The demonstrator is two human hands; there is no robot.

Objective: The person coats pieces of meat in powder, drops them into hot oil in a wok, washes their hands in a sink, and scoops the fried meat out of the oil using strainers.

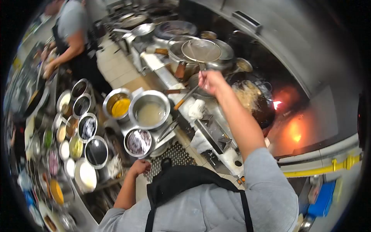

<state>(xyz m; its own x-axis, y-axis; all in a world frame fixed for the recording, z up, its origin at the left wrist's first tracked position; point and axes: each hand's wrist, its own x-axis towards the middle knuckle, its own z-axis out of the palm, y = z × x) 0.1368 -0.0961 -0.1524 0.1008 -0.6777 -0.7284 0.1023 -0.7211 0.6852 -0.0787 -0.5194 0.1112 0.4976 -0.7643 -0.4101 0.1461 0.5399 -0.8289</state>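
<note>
Head view of a cooking counter: the right hand (pixel 210 82) is closed around the handle of a wire strainer (pixel 201 50). The strainer's mesh bowl lies straight beyond that hand, its long axis running away from the wearer over the pans stacked on the stove counter (pixel 166 76); whether it touches them cannot be told. The right hand is by far the nearer of the two. To its right, toward the counter's wall-side edge, sits a dark wok (pixel 264 110) with pale brown food (pixel 246 94) in it; flame (pixel 277 104) shows just beside the rim. The left hand (pixel 140 167) hangs low, fingers loosely curled, nothing visible in it; it is nearest to a pot of dark contents (pixel 126 142).

Containers: that pot stands near the corner of the middle counter, beside a large pot of cloudy liquid (pixel 149 97) and a smaller pot of orange-yellow contents (pixel 106 101). Tongs (pixel 168 130) lie along the same counter's right edge. On the left counter, tubs crowd together, among them a tub of black contents (pixel 85 152) and, nearer the wearer, a tub of white contents (pixel 77 174).
</note>
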